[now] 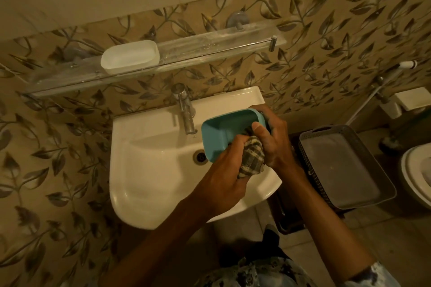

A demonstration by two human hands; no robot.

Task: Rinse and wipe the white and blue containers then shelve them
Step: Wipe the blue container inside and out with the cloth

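Observation:
The blue container (221,131) is tilted on its side above the white sink (151,170), its opening facing left toward the tap. My right hand (272,142) wraps around its right end, thumb pressed at the rim. My left hand (224,170) is closed on a checked cloth (251,161) bunched against the container's near edge, between both hands. The white container (130,56) lies on the glass shelf (210,51) above the sink, toward its left half.
A chrome tap (186,109) stands at the back of the sink, just left of the blue container, and no water is visible. A grey basket tray (345,165) sits to the right of the sink. A toilet (417,175) is at the far right edge.

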